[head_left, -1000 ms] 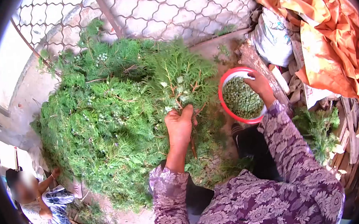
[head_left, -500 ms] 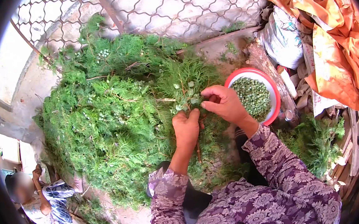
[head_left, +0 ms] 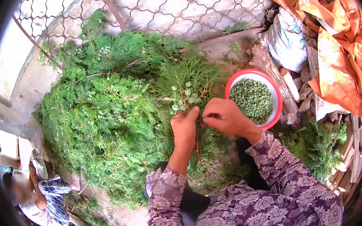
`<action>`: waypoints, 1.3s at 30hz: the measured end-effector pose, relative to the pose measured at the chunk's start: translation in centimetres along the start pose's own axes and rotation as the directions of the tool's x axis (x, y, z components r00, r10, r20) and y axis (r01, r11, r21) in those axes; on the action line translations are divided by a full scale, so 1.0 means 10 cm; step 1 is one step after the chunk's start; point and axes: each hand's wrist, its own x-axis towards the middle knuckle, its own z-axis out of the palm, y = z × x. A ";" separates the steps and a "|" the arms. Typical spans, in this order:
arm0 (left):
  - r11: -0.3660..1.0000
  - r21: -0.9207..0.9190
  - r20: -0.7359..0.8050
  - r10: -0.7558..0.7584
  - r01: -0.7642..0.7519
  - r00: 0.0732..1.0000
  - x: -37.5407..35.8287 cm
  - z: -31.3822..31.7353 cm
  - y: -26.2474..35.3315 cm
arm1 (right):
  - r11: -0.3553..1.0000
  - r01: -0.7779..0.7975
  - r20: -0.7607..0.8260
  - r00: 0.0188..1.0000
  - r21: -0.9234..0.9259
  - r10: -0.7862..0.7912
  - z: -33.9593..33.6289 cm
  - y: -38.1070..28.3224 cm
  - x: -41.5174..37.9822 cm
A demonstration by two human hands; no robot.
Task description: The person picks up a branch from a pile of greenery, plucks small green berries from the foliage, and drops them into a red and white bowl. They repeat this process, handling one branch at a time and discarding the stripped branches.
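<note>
My left hand (head_left: 184, 127) is closed around the stem of a leafy evergreen branch (head_left: 199, 79), thumb on top. Pale green cones (head_left: 192, 98) cluster on the branch just beyond the thumb. Close on the right side of the stem, my right hand (head_left: 227, 117) has its fingers curled and pinched together; whatever they hold is hidden. Right of that hand stands a bowl with a red rim (head_left: 279, 108) and white inside, holding a heap of small green cones (head_left: 252, 101).
A big pile of cut evergreen branches (head_left: 101, 132) spreads to the left, against a wire mesh fence (head_left: 172, 7). Orange cloth (head_left: 333, 54), a white sack (head_left: 286, 41) and firewood (head_left: 358, 150) lie on the right. Another person (head_left: 43, 196) sits at lower left.
My right hand has drawn down and back from the cone cluster, and its fingers have curled in more. The left hand keeps its hold on the branch.
</note>
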 end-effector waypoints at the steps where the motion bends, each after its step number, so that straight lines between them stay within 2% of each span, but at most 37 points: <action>1: 1.000 0.029 0.006 -0.008 0.008 1.000 -0.01 -0.01 0.01 | 1.000 0.002 0.003 1.000 0.001 -0.002 -0.02 -0.01 0.02; 2: 1.000 0.028 0.004 -0.008 0.008 1.000 -0.02 -0.01 0.02 | 0.935 -0.198 -0.097 0.967 0.295 0.236 -0.06 -0.03 0.03; 3: 0.999 0.039 0.005 0.006 -0.006 1.000 -0.05 0.01 0.03 | 0.747 -0.333 -0.118 0.870 0.575 0.479 -0.10 -0.02 0.04; 4: 0.999 0.050 0.007 0.020 -0.020 1.000 -0.07 0.03 0.02 | 0.746 -0.336 -0.116 0.869 0.575 0.481 -0.12 0.00 0.05; 6: 0.997 0.064 0.024 0.032 -0.034 0.999 -0.08 0.03 -0.01 | 0.736 -0.439 -0.138 0.805 0.515 0.577 -0.13 0.07 0.06; 7: 0.996 0.077 0.046 0.047 -0.050 0.998 -0.08 0.01 -0.02 | 0.774 -0.409 -0.104 0.851 0.484 0.515 -0.07 0.13 0.04; 8: 0.996 0.079 0.048 0.045 -0.049 0.998 -0.10 0.02 -0.02 | 0.773 -0.409 -0.107 0.849 0.485 0.517 -0.05 0.13 0.00; 10: 0.997 0.071 0.079 0.037 -0.042 0.996 -0.12 0.04 -0.01 | 0.861 -0.454 -0.132 0.862 0.230 0.489 -0.02 0.09 -0.01; 12: 0.994 0.099 0.090 0.036 -0.045 0.995 -0.11 0.02 -0.06 | 0.865 -0.447 -0.144 0.863 0.226 0.484 0.00 0.10 -0.01; 14: 0.991 0.126 0.111 0.037 -0.051 0.993 -0.13 -0.02 -0.09 | 0.930 -0.350 -0.210 0.907 0.110 0.366 0.08 0.10 -0.03; 15: 0.990 0.133 0.100 0.025 -0.038 0.995 -0.14 0.00 -0.08 | 0.930 -0.351 -0.213 0.905 0.112 0.367 0.09 0.10 -0.04; 17: 0.990 0.139 0.091 0.012 -0.025 0.996 -0.14 0.01 -0.06 | 0.964 -0.264 -0.271 0.925 0.040 0.265 0.10 0.09 -0.03; 18: 0.991 0.137 0.102 -0.009 -0.005 0.995 -0.14 0.01 -0.06 | 0.963 -0.265 -0.272 0.925 0.040 0.266 0.10 0.08 -0.03; 20: 0.991 0.136 0.113 -0.031 0.015 0.993 -0.13 -0.01 -0.07 | 0.929 -0.369 -0.194 0.909 0.038 0.369 0.08 0.03 -0.01; 21: 0.991 0.135 0.115 -0.034 0.018 0.993 -0.12 0.00 -0.08 | 0.929 -0.368 -0.194 0.909 0.040 0.369 0.07 0.03 -0.01; 23: 0.991 0.131 0.116 -0.039 0.024 0.993 -0.12 0.01 -0.09 | 0.894 -0.407 -0.164 0.884 0.189 0.437 0.06 0.02 -0.01; 26: 0.993 0.113 0.130 -0.048 0.033 0.990 -0.13 0.04 -0.09 | 0.858 -0.454 -0.149 0.856 0.242 0.495 0.06 0.09 -0.04; 29: 0.992 0.120 0.132 -0.050 0.034 0.990 -0.14 0.03 -0.10 | 0.868 -0.462 -0.194 0.849 0.182 0.492 0.05 0.07 -0.03; 33: 0.995 0.090 0.169 -0.052 0.038 0.984 -0.14 0.02 -0.11 | 0.867 -0.442 -0.193 0.852 0.231 0.486 0.06 0.15 -0.05; 36: 0.996 0.072 0.179 -0.058 0.046 0.982 -0.14 -0.01 -0.11 | 0.828 -0.464 -0.159 0.834 0.316 0.528 0.05 0.17 -0.06; 38: 0.996 0.070 0.167 -0.074 0.063 0.983 -0.13 0.00 -0.10 | 0.717 -0.423 -0.083 0.829 0.554 0.553 0.01 0.16 -0.05; 39: 0.994 0.071 0.146 -0.090 0.080 0.985 -0.13 0.00 -0.10 | 0.717 -0.424 -0.082 0.829 0.554 0.553 -0.05 0.17 -0.05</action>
